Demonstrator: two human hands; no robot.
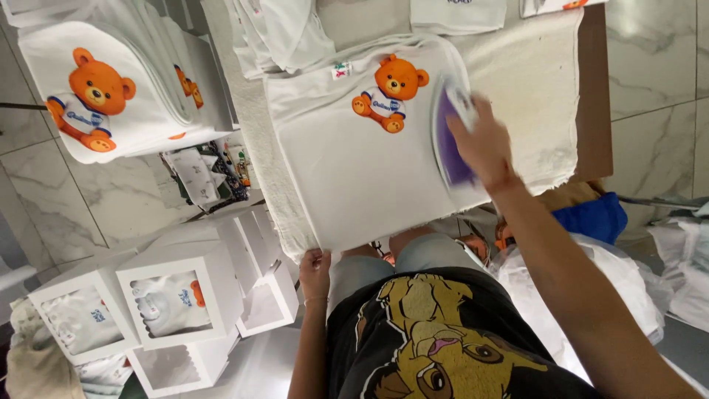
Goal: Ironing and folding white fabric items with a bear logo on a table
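Note:
A white shirt (354,177) with an orange teddy bear print (389,90) lies flat on a cloth-covered table (532,89). My right hand (484,144) grips a purple and white iron (452,133) resting on the shirt's right side, just right of the bear. My left hand (315,270) pinches the shirt's near edge at the table's front.
A stack of white shirts with the same bear print (96,89) sits at the upper left. White window boxes holding folded garments (173,299) stand at the lower left. More white fabric (284,33) lies at the table's far end. A blue item (594,218) and plastic bags (613,281) sit at the right.

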